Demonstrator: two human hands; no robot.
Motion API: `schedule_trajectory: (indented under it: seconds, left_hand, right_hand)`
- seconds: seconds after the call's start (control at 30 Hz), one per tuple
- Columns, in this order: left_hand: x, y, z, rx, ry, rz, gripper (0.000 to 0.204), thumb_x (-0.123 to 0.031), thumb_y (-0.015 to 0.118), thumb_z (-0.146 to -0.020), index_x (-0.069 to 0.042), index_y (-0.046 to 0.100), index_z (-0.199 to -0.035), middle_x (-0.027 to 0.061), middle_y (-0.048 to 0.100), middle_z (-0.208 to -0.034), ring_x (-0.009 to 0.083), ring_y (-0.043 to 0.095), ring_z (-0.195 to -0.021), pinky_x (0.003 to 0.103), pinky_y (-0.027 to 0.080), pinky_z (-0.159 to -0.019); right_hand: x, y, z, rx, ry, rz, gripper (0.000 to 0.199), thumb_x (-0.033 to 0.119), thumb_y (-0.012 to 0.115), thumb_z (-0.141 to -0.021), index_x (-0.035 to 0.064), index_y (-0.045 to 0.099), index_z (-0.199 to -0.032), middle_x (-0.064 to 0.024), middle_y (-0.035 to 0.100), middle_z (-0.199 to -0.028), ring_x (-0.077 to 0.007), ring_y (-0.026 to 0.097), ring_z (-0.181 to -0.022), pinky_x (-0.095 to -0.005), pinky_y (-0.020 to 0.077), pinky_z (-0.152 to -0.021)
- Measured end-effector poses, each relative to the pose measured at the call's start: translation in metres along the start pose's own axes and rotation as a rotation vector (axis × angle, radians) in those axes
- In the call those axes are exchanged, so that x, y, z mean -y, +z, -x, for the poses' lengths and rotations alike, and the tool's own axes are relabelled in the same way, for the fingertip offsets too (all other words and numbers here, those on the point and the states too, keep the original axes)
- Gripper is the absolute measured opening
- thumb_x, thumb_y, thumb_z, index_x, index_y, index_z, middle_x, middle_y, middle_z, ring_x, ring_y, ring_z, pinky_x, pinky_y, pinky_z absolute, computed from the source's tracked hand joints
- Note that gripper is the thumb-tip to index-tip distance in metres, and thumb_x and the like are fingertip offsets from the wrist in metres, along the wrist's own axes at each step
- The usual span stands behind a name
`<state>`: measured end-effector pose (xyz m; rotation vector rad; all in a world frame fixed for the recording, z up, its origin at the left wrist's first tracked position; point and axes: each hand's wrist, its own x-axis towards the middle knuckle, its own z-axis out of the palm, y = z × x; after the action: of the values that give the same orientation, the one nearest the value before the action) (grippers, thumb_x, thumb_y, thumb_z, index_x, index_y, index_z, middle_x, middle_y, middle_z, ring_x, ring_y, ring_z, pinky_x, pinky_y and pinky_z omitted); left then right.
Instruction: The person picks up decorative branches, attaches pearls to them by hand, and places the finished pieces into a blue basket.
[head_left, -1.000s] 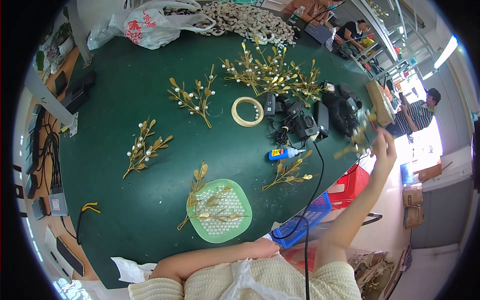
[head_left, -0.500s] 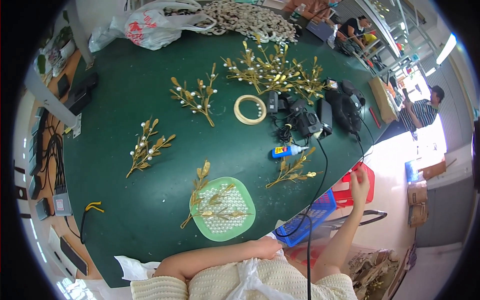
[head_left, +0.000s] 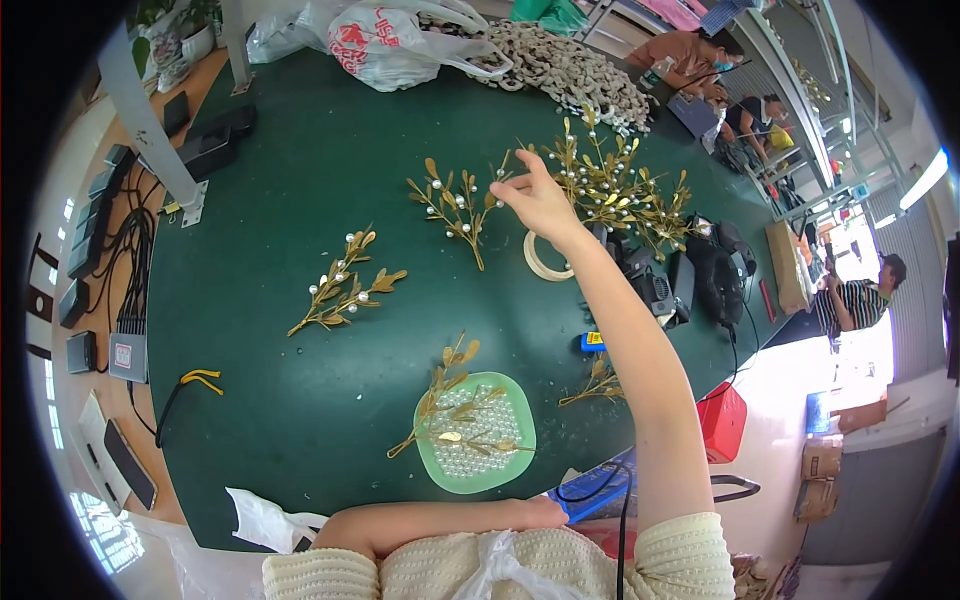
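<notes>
Gold leafy sprig with white pearls, flat on green table

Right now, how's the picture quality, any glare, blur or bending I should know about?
Head view: fisheye, so the green table edge and the grey post curve toward a black rim. Daylight blows out the right side near the red box and glares off the white plastic bag. The right hand at the gold sprigs is sharp; the far workers look small and soft.

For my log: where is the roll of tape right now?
In the head view the roll of tape lies flat on the green table, right of centre, partly under the right hand's wrist, beside the black tools.
</notes>
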<state>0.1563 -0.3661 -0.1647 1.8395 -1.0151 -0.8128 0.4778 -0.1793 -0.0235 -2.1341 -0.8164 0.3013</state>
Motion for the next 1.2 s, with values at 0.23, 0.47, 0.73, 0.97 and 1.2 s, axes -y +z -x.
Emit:
schedule_trajectory:
  seconds: [0.23,0.47,0.73,0.97,1.2]
  left_hand:
    - [0.005,0.001,-0.004,0.009,0.003,0.029,0.030,-0.028,0.049,-0.081,-0.004,0.064,-0.090,0.0188,0.064,-0.091,0.0330,0.063,-0.087,0.043,0.049,-0.072]
    - [-0.010,-0.017,0.014,-0.017,0.011,-0.021,0.027,-0.024,0.046,-0.082,-0.004,0.062,-0.090,0.0179,0.064,-0.089,0.0330,0.063,-0.085,0.043,0.049,-0.070]
    - [-0.014,-0.020,0.016,0.005,0.015,-0.076,0.020,-0.018,0.052,-0.077,-0.003,0.060,-0.087,0.0172,0.063,-0.086,0.0336,0.062,-0.081,0.044,0.048,-0.066]
    - [-0.009,-0.015,0.017,-0.017,0.014,-0.108,0.020,-0.018,0.052,-0.077,-0.002,0.059,-0.087,0.0175,0.062,-0.082,0.0348,0.062,-0.078,0.046,0.047,-0.063]
    - [-0.016,-0.021,0.021,-0.018,0.012,-0.119,0.020,-0.019,0.052,-0.079,-0.001,0.057,-0.088,0.0174,0.062,-0.081,0.0343,0.062,-0.077,0.046,0.047,-0.063]
  right_hand:
    - [0.015,0.010,-0.005,-0.016,0.004,0.002,0.032,0.024,0.066,-0.074,0.0035,0.059,-0.098,-0.0058,0.063,-0.066,-0.0145,0.060,-0.063,-0.0281,0.0448,-0.061]
    - [0.058,-0.043,0.046,-0.089,-0.292,-0.068,0.020,0.011,0.064,-0.079,0.0026,0.058,-0.096,-0.0043,0.065,-0.069,-0.0086,0.058,-0.061,-0.0223,0.0443,-0.058]
    - [0.079,-0.097,0.142,-0.263,-0.748,0.180,0.025,-0.002,0.071,-0.065,0.0045,0.066,-0.088,-0.0061,0.064,-0.081,-0.0199,0.061,-0.073,-0.0284,0.0480,-0.062]
    - [0.079,-0.106,0.185,-0.326,-0.902,0.366,0.031,-0.004,0.071,-0.059,0.0076,0.064,-0.087,-0.0026,0.065,-0.074,-0.0213,0.062,-0.076,-0.0276,0.0498,-0.062]
    - [0.071,-0.115,0.209,-0.397,-0.879,0.425,0.031,-0.002,0.072,-0.057,0.0079,0.064,-0.085,-0.0019,0.066,-0.075,-0.0215,0.063,-0.075,-0.0274,0.0516,-0.062]
